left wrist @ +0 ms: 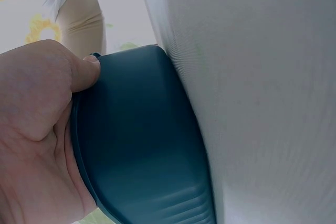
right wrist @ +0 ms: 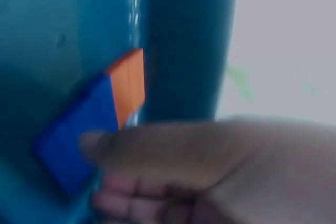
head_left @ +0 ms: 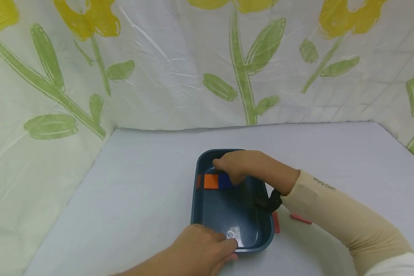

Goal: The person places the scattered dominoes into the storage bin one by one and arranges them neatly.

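Note:
A dark teal tray lies on the white surface. My left hand grips its near rim, and in the left wrist view that hand has its thumb over the rim of the tray. Inside the tray's far half, my right hand pinches a blue piece, which lies against an orange piece. The right wrist view is blurred: the right hand has its thumb over the face of the blue piece, fingers curled below, with the orange piece alongside.
Beside the tray's right wall lies a red piece; another red piece is farther right, partly under the right sleeve. A white curtain with painted flowers stands behind the table.

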A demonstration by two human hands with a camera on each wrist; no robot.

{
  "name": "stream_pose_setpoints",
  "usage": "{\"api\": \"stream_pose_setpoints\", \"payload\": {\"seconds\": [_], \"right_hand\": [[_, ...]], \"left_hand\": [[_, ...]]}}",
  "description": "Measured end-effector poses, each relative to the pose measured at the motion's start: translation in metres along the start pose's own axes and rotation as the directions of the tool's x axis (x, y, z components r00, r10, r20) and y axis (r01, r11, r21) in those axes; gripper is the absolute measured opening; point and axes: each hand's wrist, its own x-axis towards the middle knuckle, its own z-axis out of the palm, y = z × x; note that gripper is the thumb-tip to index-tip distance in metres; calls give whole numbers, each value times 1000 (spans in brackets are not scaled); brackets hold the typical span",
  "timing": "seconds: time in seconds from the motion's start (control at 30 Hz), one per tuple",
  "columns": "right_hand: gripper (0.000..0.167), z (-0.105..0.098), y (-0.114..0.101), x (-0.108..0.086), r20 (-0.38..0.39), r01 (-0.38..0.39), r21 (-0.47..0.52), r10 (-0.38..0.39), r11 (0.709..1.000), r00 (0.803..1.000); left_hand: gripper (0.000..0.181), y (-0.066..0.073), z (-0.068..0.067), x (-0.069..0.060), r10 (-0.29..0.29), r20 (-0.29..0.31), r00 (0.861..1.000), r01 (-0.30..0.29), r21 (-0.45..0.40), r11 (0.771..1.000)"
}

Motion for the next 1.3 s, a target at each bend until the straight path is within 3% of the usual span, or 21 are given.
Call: {"api": "stream_pose_setpoints", "payload": {"seconds": [0.17,0.3,0.4,0.67,0.97,1.1,1.3], "right_hand": [[48,-12,4,-24,-102,38,21,-35,999,994],[40,-18,10,-57,-215,33,3,-31,999,976],[34,-15,14,-83,-256,13,21,-7,1000,967],[35,14,23,-126,-262,-65,45,75,997,962],[24,55,24,-133,-222,-71,37,78,997,972],[37,75,19,-129,-201,-63,63,74,996,977],[83,94,13,-123,-143,-101,130,120,986,982]], "left_hand": [[20,0,0,0,1,-7,1000,-1,3,1000],[21,0,0,0,3,-11,1000,-3,17,1000],[22,0,0,0,4,-17,1000,-3,21,1000],[22,2,-3,1,-38,73,997,39,-11,999],[22,1,0,1,-13,21,1000,13,13,1000],[23,1,0,1,-12,13,1000,11,27,1000],[23,2,-2,1,-9,17,1000,9,16,1000]]}}
